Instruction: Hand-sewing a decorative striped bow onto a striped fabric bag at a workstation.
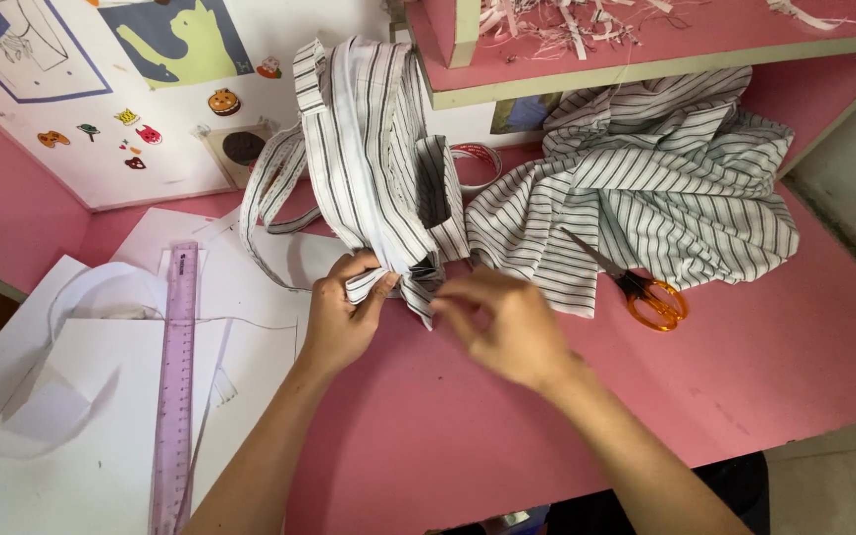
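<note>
Pinching upright striped fabric piece (pixel 374 168), both hands.

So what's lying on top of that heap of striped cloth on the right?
Orange-handled scissors lie on the striped cloth, blades pointing up-left, handles near its lower edge. Whatever sits under the heap is covered; only the pink table shows around it.

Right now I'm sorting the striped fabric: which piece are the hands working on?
The sewn bag-like piece with straps, left of centre: the left hand pinches its lower edge. The loose heap lies untouched at right, scissors on it.
</note>
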